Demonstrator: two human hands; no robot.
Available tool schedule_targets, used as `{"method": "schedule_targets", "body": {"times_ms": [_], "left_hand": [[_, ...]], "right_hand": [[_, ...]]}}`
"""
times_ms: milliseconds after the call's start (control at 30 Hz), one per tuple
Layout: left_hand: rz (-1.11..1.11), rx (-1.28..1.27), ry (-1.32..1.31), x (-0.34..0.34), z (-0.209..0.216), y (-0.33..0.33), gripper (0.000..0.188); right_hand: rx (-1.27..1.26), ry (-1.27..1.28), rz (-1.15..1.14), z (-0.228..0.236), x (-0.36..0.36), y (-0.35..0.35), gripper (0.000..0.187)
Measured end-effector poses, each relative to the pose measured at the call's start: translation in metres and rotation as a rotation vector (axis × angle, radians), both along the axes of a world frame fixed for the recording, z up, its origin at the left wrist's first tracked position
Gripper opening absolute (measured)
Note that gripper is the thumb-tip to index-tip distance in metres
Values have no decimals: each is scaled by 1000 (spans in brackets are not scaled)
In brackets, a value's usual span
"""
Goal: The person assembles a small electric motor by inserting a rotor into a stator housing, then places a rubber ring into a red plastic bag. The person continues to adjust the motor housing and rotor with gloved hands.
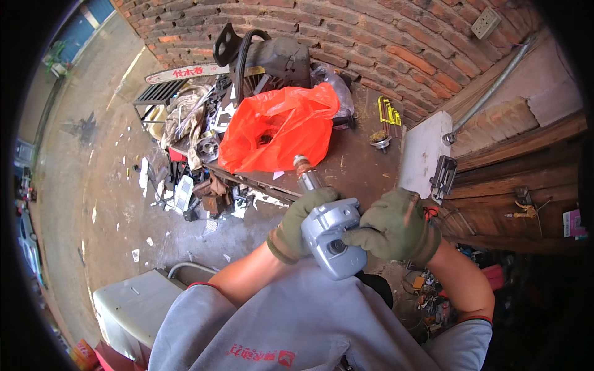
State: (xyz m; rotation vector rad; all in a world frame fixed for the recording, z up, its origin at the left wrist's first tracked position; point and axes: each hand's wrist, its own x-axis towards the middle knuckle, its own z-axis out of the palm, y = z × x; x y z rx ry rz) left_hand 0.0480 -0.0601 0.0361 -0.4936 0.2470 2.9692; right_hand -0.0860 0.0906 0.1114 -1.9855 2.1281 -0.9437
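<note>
In front of my chest I hold a grey rotary hammer (pixel 334 232), its metal chuck (pixel 307 174) pointing away from me toward the table. My left hand (pixel 299 224), in an olive-green work glove, is wrapped around the tool's left side behind the chuck. The matching glove covers my right hand (pixel 399 229), which is closed against the right side of the housing. One of its digits lies beside the round black knob (pixel 336 247). The palm side of the right hand is hidden. Just beyond the chuck, an orange-red plastic bag (pixel 278 127) sits crumpled on the brown tabletop (pixel 352 164).
A chainsaw (pixel 272 59) lies behind the bag by the brick wall (pixel 371 37). Yellow-marked drill bits (pixel 388 111) and a small metal part (pixel 380 140) are on the right. Scrap parts (pixel 210 195) litter the left floor. A white box-shaped appliance (pixel 133 306) stands lower left.
</note>
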Motion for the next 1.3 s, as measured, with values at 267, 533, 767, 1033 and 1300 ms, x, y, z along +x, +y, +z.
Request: {"method": "schedule_targets", "body": {"times_ms": [267,533,767,1033,1300], "left_hand": [[54,-87,98,5,-1,13,17],[127,314,191,-14,-15,17,54],[240,269,283,-12,-48,33,70],[-26,115,278,-9,-30,47,85],[122,-1494,117,24,-26,-38,92]], "right_hand": [[24,240,164,18,-19,9,47],[-186,-908,-362,3,24,36,75],[-38,-453,-590,-14,64,8,101],[122,-785,-688,21,17,4,80],[264,-558,-655,55,-9,12,71]]}}
